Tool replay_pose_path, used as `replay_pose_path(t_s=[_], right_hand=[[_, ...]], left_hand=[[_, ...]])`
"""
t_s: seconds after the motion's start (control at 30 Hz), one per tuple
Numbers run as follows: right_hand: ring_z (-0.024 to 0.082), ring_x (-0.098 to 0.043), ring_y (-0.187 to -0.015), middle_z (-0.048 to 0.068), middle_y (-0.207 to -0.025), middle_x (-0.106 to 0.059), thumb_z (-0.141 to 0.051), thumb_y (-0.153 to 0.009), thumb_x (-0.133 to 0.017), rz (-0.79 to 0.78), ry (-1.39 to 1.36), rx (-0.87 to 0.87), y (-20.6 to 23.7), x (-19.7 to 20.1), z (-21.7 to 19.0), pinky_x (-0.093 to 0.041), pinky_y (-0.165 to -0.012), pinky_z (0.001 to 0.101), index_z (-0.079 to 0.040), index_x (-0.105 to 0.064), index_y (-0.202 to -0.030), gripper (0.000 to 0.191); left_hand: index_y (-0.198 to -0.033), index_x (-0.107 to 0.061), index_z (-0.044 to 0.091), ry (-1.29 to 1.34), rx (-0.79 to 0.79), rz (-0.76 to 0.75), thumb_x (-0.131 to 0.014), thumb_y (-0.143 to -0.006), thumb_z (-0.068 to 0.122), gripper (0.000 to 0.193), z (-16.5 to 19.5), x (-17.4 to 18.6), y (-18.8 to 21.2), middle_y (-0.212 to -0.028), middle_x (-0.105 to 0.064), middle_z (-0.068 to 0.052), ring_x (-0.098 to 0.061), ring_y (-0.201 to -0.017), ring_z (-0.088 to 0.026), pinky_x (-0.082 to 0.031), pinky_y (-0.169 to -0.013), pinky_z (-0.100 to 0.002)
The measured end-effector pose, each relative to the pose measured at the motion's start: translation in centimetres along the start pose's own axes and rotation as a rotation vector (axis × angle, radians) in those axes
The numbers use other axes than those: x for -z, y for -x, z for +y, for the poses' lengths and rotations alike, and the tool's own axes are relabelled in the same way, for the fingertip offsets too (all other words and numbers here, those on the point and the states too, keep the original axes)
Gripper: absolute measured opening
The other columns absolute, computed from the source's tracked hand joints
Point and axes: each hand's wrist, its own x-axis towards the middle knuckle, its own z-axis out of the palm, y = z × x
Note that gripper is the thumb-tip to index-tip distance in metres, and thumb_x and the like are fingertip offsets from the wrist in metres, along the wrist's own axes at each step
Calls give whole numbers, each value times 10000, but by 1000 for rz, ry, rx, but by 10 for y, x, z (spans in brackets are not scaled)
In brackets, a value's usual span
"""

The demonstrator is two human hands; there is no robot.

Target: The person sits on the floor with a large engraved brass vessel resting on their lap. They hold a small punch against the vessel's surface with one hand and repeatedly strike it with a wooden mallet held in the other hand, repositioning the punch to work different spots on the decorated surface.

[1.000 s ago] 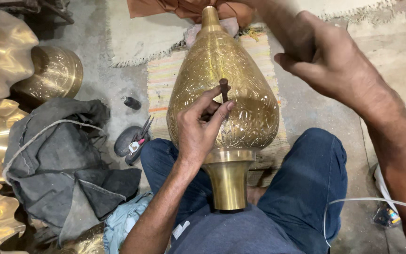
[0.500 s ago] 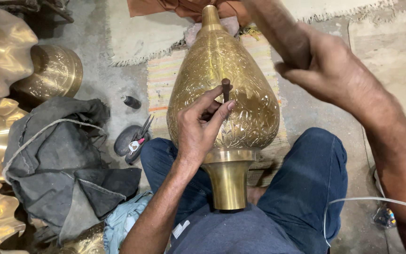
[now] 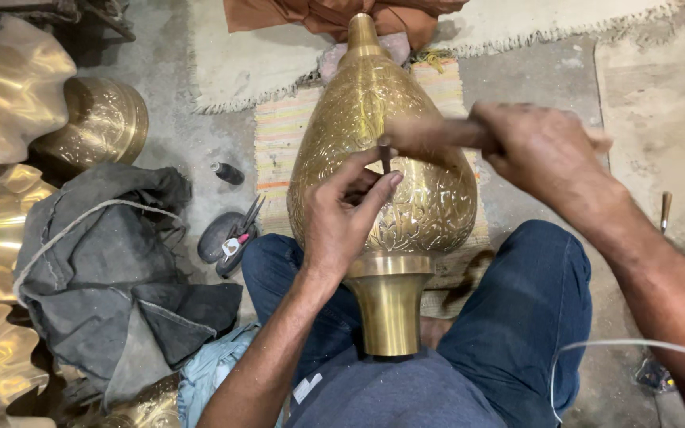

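Chasing of a teardrop-shaped brass vessel (image 3: 382,182), which lies lengthwise between the seated person's knees on a striped mat (image 3: 279,135), plain collar toward the body and narrow neck pointing away. The left hand (image 3: 342,218) pinches a small dark punch (image 3: 385,157) upright against the vessel's engraved belly, while the right hand (image 3: 545,150) is closed around a wooden hammer handle (image 3: 430,133), blurred, whose end sits at the punch's top. Judged stage: a blow is being struck; the next move appears to call for re-seating the punch tip along the pattern while holding it steady.
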Motion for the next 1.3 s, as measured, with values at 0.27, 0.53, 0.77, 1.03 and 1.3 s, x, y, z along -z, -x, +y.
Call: replay_pose_path(t_s=[0.27,0.53,0.77,1.03,1.3], right_hand=[[236,-684,-710,115,-817,-685,-203,-1109,-667,11,293,-105,-12,21,1,-595,-641,414,-80,-670,-1124,124],[257,-702,-880,101,-886,-700,-219,-910,-776,20,21,39,-15,65,-16,-592,-739,440,-65,-627,-1104,289],[281,-737,-953,90,-915,-748,-218,-861,-784,6,203,130,-13,65,-17,-596,-834,454,-96,-659,-1130,321],[266,-724,-851,125,-879,-716,-207,-949,-739,-7,25,48,-8,60,-12,-600,-739,441,-91,-604,-1102,235],[318,-721,-801,102,-896,-728,-196,-883,-805,25,166,80,-7,68,-19,-566,-786,474,-115,-651,-1159,326]], left_hand=[[-1253,-704,69,-68,-54,-37,-767,-948,222,347,10,4,-6,-809,-799,-54,-788,-725,-108,-665,-683,-277],[-1254,-710,69,-66,-16,-35,-759,-942,217,349,10,5,-3,-789,-794,-53,-781,-726,-115,-640,-660,-281],[-1269,-703,73,-99,-144,-1,-766,-954,247,366,4,3,-4,-804,-793,-43,-778,-735,-108,-642,-685,-279],[-1239,-719,64,-118,-71,-10,-767,-948,243,345,9,4,-5,-746,-777,-39,-757,-673,-99,-614,-615,-277],[-1258,-715,69,-102,-73,-6,-775,-942,247,367,11,4,-5,-745,-770,-34,-757,-692,-101,-616,-626,-272]])
